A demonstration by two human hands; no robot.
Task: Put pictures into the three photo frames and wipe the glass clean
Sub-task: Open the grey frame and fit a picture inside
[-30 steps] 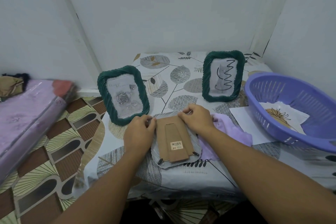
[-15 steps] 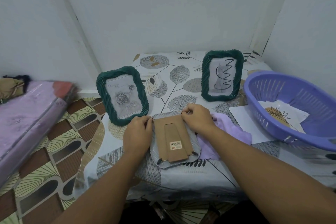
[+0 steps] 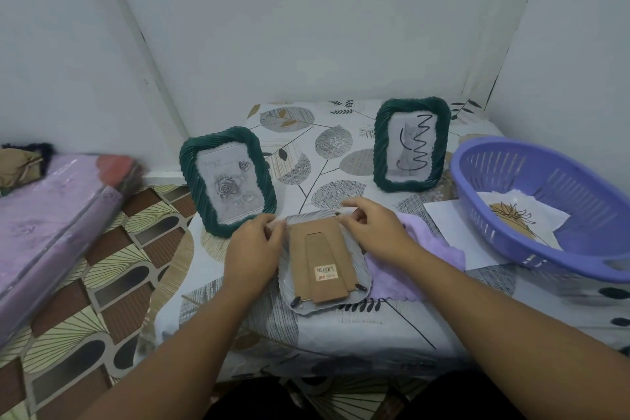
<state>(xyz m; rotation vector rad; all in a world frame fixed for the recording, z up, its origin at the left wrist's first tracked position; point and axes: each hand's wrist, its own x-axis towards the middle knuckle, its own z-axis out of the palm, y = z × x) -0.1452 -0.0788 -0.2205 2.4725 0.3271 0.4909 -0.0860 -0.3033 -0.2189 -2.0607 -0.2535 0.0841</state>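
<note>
A grey photo frame (image 3: pixel 296 302) lies face down on the table, its brown cardboard back (image 3: pixel 320 259) with a barcode sticker facing up. My left hand (image 3: pixel 254 251) pinches at the frame's top left corner. My right hand (image 3: pixel 376 230) pinches at the top right corner, where a small clip shows. Two green frames stand upright behind: one with a rose picture (image 3: pixel 229 181) at the left, one with a squiggle drawing (image 3: pixel 410 143) at the right. A lilac cloth (image 3: pixel 405 278) lies under my right wrist.
A purple plastic basket (image 3: pixel 545 215) at the right holds a picture of a brown flower (image 3: pixel 511 218). A white sheet (image 3: pixel 450 225) lies beside it. A wrapped purple bundle (image 3: pixel 44 235) sits on the patterned floor mat at the left. White walls close the corner behind.
Both hands stay at the top corners of the face-down frame; the fingers have shifted slightly there. The frames and basket have not moved.
</note>
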